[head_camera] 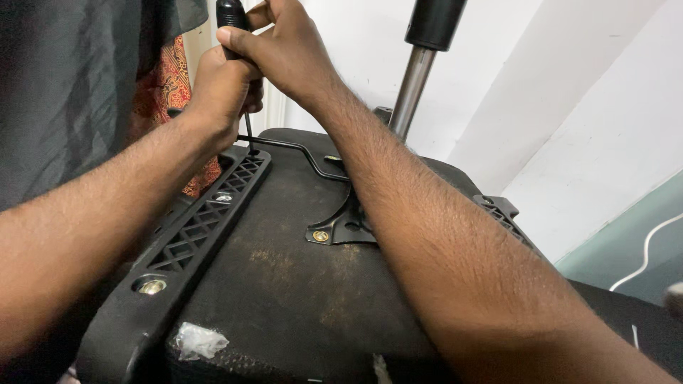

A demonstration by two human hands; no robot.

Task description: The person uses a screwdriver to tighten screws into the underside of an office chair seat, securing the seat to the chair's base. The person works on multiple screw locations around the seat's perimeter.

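Both of my hands are closed on one screwdriver (235,21): my right hand (284,50) wraps the top of its black handle, fingers curled tight around it, and my left hand (224,89) clamps lower down, fist shut around the handle's base where the thin shaft comes out. The shaft runs straight down from my left fist and its tip sits in the far end of a black lattice bracket (199,227), which lies along the left edge of the upturned chair seat underside (284,284). On that bracket, below my left hand, I count two visible screw heads: one silver (223,197) midway along, one brassy (151,286) near the close end. Under my right forearm lies one black metal mounting plate (341,226) with one brass screw (321,235) showing, and one bent black lever rod (299,151) runs from beside the screwdriver tip toward it. A second lattice bracket (506,217) shows partly, right of my right forearm. One gas-lift column (413,78), silver with a black sleeve, rises behind my right wrist. One scrap of clear plastic wrap (199,341) clings to the near edge of the seat. One patterned red-orange cloth (167,92) hangs left of my left hand.
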